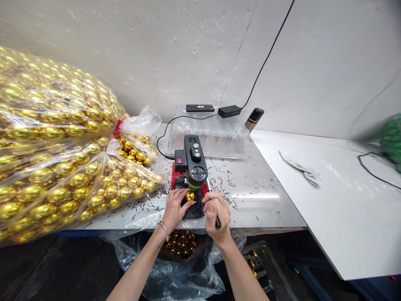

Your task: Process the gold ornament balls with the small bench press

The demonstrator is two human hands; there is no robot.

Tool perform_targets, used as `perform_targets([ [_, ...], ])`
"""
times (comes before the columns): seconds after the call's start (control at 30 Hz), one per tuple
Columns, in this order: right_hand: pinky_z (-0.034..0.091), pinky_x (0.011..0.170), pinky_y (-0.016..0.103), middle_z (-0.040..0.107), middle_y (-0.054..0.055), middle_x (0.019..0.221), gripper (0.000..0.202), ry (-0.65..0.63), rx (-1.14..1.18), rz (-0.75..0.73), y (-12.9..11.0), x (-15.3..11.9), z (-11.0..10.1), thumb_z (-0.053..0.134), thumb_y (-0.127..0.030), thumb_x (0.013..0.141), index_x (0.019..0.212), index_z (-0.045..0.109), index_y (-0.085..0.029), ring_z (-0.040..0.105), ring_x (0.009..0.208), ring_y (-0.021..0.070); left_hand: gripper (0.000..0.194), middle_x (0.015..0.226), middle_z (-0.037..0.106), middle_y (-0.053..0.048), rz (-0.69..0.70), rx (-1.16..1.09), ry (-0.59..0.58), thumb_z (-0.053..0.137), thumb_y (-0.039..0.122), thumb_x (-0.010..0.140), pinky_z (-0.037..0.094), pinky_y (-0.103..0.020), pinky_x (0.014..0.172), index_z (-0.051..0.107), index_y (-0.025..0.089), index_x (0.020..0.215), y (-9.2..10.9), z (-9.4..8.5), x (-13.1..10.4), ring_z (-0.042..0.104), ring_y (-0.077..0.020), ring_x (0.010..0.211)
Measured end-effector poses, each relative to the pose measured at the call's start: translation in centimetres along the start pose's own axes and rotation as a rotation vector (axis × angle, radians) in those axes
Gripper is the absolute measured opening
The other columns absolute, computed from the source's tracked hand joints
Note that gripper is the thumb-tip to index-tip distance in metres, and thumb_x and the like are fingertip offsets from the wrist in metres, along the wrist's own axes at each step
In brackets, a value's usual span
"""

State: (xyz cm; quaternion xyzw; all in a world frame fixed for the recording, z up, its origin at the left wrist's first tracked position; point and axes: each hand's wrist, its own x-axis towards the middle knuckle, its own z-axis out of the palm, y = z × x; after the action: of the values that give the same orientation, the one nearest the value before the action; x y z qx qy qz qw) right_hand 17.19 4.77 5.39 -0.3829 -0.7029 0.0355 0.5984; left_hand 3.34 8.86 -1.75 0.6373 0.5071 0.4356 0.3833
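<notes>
A small gold ball (190,195) sits under the round head of a black machine (196,161), on a dark pad (196,210). My left hand (176,207), with a bracelet at the wrist, holds the ball between thumb and fingers. Wrapped round the black grip of a lever (217,222) at the machine's right side is my right hand (216,212). Red material (174,177) shows around the dark pad.
Large clear bags of gold balls (46,167) fill the left side. Behind the machine stand a clear plastic tray (213,138), a power adapter (229,111) and a spray can (254,119). An open bag with gold balls (181,243) hangs below the table edge.
</notes>
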Motion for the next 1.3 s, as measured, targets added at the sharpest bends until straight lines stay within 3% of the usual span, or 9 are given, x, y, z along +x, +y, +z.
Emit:
perform_targets([
  [0.17,0.046,0.063,0.03,0.052,0.003,0.072,0.026,-0.008,-0.009,-0.031,1.2,-1.6,0.6,0.032,-0.017,0.093,0.071,0.046,-0.02,0.054,0.071,0.0138,0.029,0.106,0.067,-0.008,0.016,0.043,0.009,0.071,0.035,0.074,0.03,-0.044,0.101,0.07,0.025,0.101,-0.3,0.1,-0.1,0.05,-0.03,0.105],
  [0.37,0.049,0.071,0.035,0.052,0.001,0.071,0.032,0.084,-0.039,-0.046,2.3,-2.6,1.7,0.027,-0.025,0.096,0.07,0.045,-0.021,0.055,0.066,0.0129,0.028,0.106,0.067,-0.009,0.016,0.065,0.004,0.071,0.034,0.074,0.031,-0.043,0.1,0.069,0.024,0.1,-0.5,0.3,0.0,0.051,-0.0299,0.104],
  [0.6,0.05,0.075,0.038,0.053,0.001,0.071,0.029,0.097,-0.049,-0.135,3.6,-3.6,2.4,0.03,-0.021,0.094,0.071,0.047,-0.021,0.058,0.067,0.0138,0.029,0.106,0.067,-0.009,0.01,0.018,0.004,0.071,0.035,0.073,0.032,-0.044,0.1,0.069,0.024,0.1,-0.3,0.2,-0.1,0.05,-0.0304,0.104],
  [0.7,0.049,0.069,0.035,0.054,0.002,0.071,0.027,0.064,-0.062,-0.168,3.2,-3.0,2.0,0.032,-0.018,0.092,0.07,0.047,-0.02,0.057,0.067,0.0143,0.03,0.105,0.067,-0.009,0.015,-0.001,0.014,0.072,0.036,0.073,0.031,-0.045,0.101,0.069,0.024,0.1,-0.3,0.3,0.0,0.05,-0.0303,0.105],
  [0.83,0.042,0.057,0.027,0.052,0.001,0.068,0.028,0.088,0.006,-0.008,0.8,-0.1,0.8,0.034,-0.013,0.091,0.065,0.045,-0.02,0.051,0.063,0.012,0.032,0.105,0.068,-0.009,0.01,0.0,0.038,0.074,0.038,0.071,0.03,-0.047,0.103,0.07,0.024,0.099,0.2,0.2,0.0,0.051,-0.0305,0.106],
  [1.0,0.04,0.06,0.027,0.048,-0.001,0.062,0.032,0.064,0.06,0.136,-1.8,3.5,-0.3,0.037,-0.014,0.092,0.06,0.04,-0.02,0.052,0.064,0.0119,0.034,0.11,0.065,-0.009,-0.055,-0.078,0.154,0.074,0.035,0.071,0.037,-0.042,0.099,0.069,0.026,0.104,1.7,-1.2,-4.0,0.054,-0.0297,0.107],
  [1.17,0.04,0.06,0.029,0.047,0.0,0.06,0.033,0.091,0.074,0.111,-1.7,3.0,-0.1,0.037,-0.014,0.091,0.059,0.042,-0.02,0.051,0.065,0.0134,0.036,0.111,0.062,-0.008,-0.251,-0.194,0.033,0.076,0.028,0.069,0.05,-0.035,0.08,0.07,0.03,0.104,1.1,-1.1,-11.2,0.063,-0.0229,0.081],
  [1.23,0.04,0.062,0.03,0.048,0.0,0.061,0.033,0.09,0.065,0.104,-1.5,2.5,0.0,0.036,-0.014,0.091,0.06,0.043,-0.02,0.052,0.067,0.0142,0.036,0.109,0.061,-0.008,-0.312,-0.279,0.031,0.078,0.025,0.067,0.052,-0.033,0.072,0.071,0.029,0.102,1.1,-1.0,-12.4,0.062,-0.0199,0.071],
  [1.3,0.04,0.062,0.03,0.049,0.001,0.062,0.033,0.077,0.056,0.104,-1.4,2.1,0.1,0.036,-0.014,0.091,0.06,0.044,-0.02,0.053,0.067,0.0146,0.032,0.105,0.062,-0.008,-0.271,-0.313,0.085,0.077,0.025,0.068,0.052,-0.033,0.075,0.071,0.027,0.099,1.6,-1.7,-11.5,0.062,-0.0212,0.076],
])
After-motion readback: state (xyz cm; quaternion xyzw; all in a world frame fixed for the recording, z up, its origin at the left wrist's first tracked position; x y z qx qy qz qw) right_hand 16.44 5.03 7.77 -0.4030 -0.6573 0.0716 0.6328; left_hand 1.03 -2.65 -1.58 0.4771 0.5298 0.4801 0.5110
